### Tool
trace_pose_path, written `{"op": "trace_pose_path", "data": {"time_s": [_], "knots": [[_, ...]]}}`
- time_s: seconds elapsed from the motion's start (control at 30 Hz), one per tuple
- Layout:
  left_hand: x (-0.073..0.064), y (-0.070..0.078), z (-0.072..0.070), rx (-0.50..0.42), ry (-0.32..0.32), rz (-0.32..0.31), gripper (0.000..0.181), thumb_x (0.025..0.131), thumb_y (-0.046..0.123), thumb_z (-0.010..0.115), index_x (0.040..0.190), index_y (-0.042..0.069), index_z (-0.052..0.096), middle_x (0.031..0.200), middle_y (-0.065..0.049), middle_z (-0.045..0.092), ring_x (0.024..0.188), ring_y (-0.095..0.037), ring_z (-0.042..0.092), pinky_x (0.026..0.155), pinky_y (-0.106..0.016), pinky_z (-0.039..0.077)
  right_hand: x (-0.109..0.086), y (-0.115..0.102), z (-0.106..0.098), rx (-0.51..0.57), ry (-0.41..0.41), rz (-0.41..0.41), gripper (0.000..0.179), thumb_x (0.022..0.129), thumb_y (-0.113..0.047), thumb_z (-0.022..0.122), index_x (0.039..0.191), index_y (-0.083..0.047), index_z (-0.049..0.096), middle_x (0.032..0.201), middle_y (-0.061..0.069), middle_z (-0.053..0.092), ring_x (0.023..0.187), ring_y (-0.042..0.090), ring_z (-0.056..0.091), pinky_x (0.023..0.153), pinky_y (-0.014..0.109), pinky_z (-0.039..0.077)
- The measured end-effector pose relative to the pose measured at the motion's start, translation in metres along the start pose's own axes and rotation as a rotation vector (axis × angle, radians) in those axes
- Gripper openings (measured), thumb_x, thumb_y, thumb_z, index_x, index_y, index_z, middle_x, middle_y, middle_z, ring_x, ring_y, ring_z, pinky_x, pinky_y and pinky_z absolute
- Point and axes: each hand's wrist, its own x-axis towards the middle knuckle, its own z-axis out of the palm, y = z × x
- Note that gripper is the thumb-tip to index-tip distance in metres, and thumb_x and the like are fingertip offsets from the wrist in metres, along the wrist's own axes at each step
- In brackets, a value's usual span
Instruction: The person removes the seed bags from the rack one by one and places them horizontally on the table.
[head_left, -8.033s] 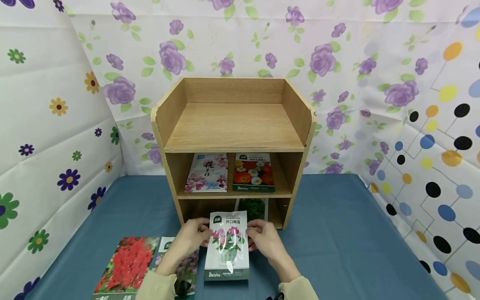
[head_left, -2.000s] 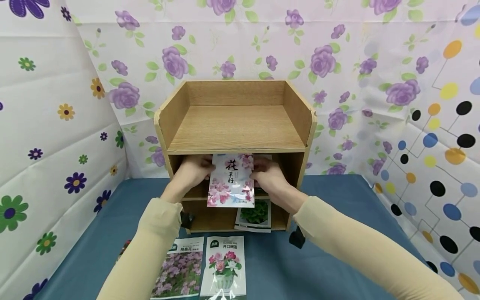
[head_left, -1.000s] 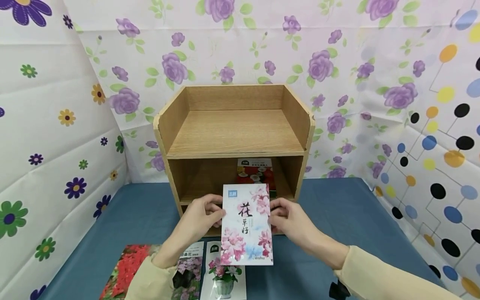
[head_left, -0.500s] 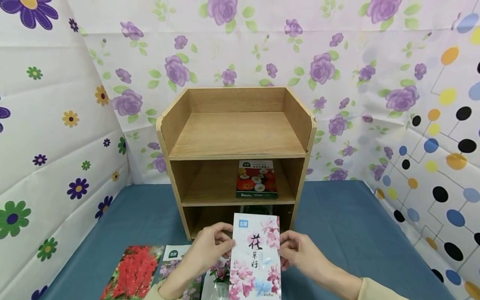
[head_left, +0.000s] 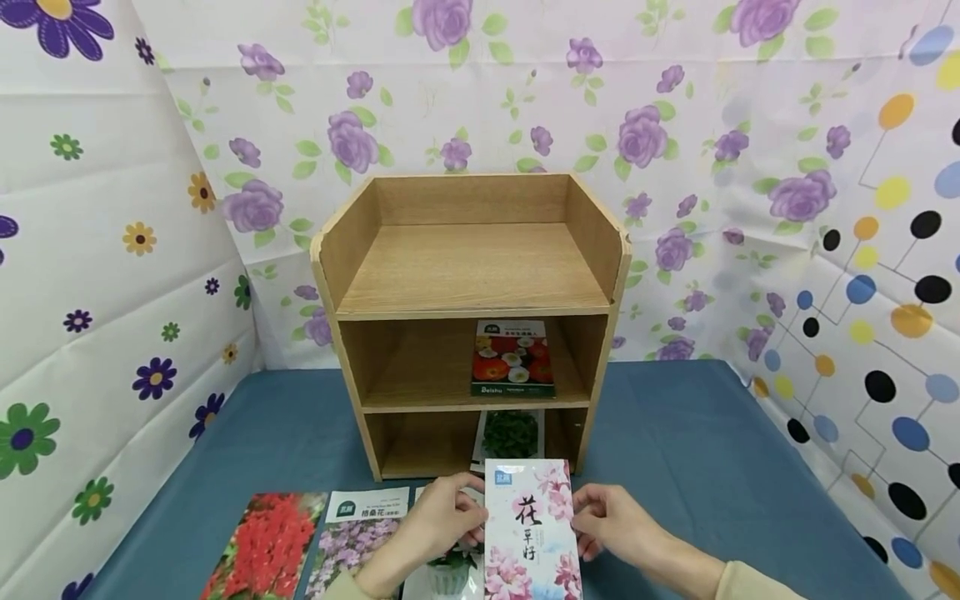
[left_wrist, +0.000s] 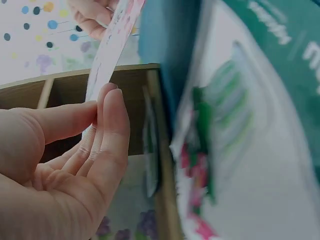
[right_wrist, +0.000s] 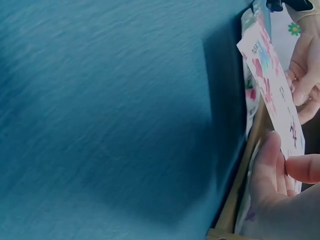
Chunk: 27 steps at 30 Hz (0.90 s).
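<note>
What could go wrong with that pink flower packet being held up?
The pink flower packet might slip or bend, since the left grip and the right grip pinch it only by its side edges. It looks very close to the flowerpot packet too, so it might come down on that one's edge. And the left forearm is near the purple flower packet and could nudge it.
</note>
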Motion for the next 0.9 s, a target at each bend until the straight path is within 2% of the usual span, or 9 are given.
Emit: {"op": "trace_pose_path", "data": {"time_s": [0.23,0.53,0.73,0.9], "knots": [[0.009,-0.013,0.012,0.011,-0.012,-0.036,0.034,0.092,0.0,0.062,0.125,-0.007,0.055,0.074,-0.01,0.067,0.061,-0.027,0.066,0.058,-0.038,0.056,0.001,0.014,-0.003,-0.016,0.003,0.054,0.013,0.093,-0.002,0.06,0.104,0.005,0.061,0.074,0.01,0.064,0.059,0.016,0.063,0.057,0.032,0.056],[0.017,-0.012,0.025,0.047,-0.005,-0.02,0.04,0.089,-0.002,0.063,0.127,-0.011,0.053,0.072,-0.01,0.067,0.058,-0.027,0.065,0.053,-0.037,0.055,0.009,0.028,-0.011,-0.057,0.042,0.113,0.01,0.091,0.0,0.06,0.1,0.005,0.063,0.074,0.01,0.065,0.058,0.015,0.062,0.055,0.032,0.055],[0.022,-0.013,0.028,0.084,0.002,-0.044,0.045,0.088,-0.004,0.063,0.13,-0.014,0.05,0.072,-0.01,0.065,0.056,-0.025,0.064,0.053,-0.036,0.055,0.013,0.029,-0.013,-0.077,0.063,0.134,0.012,0.09,0.002,0.06,0.1,0.006,0.063,0.073,0.011,0.065,0.057,0.015,0.062,0.055,0.031,0.055],[0.024,-0.01,0.029,0.149,0.022,-0.06,0.05,0.086,-0.003,0.065,0.132,-0.015,0.048,0.07,-0.008,0.064,0.053,-0.023,0.062,0.052,-0.035,0.054,0.017,0.03,-0.013,-0.089,0.06,0.127,0.012,0.089,0.002,0.062,0.1,0.007,0.064,0.073,0.012,0.065,0.055,0.016,0.063,0.053,0.031,0.056]]}}
